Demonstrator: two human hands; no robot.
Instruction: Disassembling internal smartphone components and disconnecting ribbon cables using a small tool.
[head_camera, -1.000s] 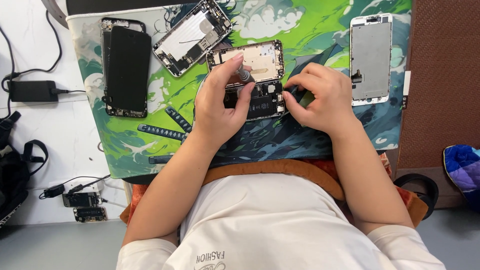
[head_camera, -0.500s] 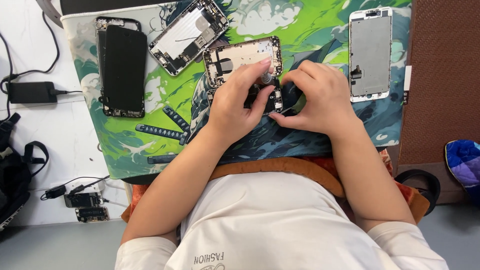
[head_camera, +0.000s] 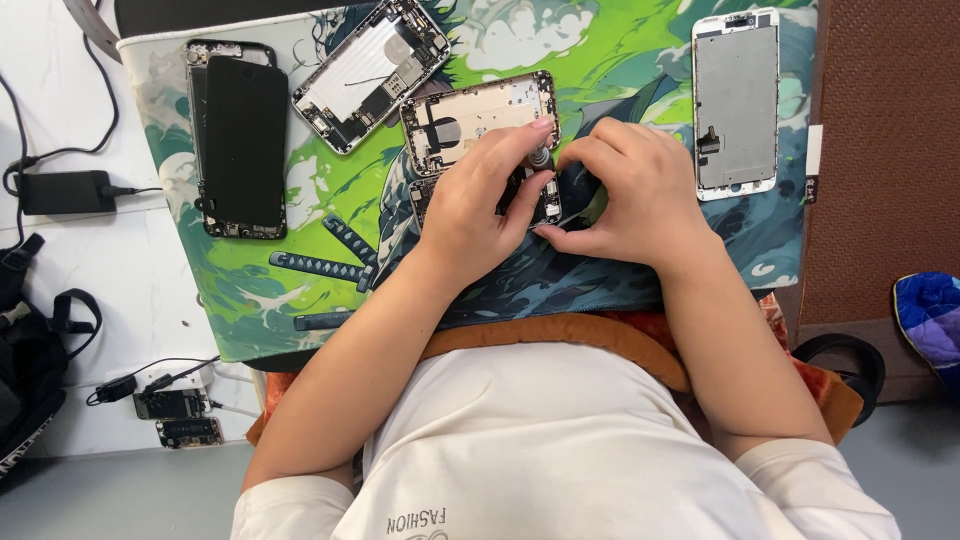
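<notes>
Bare mat (head_camera: 620, 60) between phone housing (head_camera: 480, 115) and screen panel (head_camera: 735, 100)

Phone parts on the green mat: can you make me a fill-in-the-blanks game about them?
1. The left hand and right hand meet over an opened phone body on the ____ mat.
2. The screen panel with the white frame lies on the person's ____ side.
3. The black phone lies near the mat's ____ edge.
4. The black power adapter rests ____ the mat, on the white table.

Missing words: green; right; left; off
</notes>
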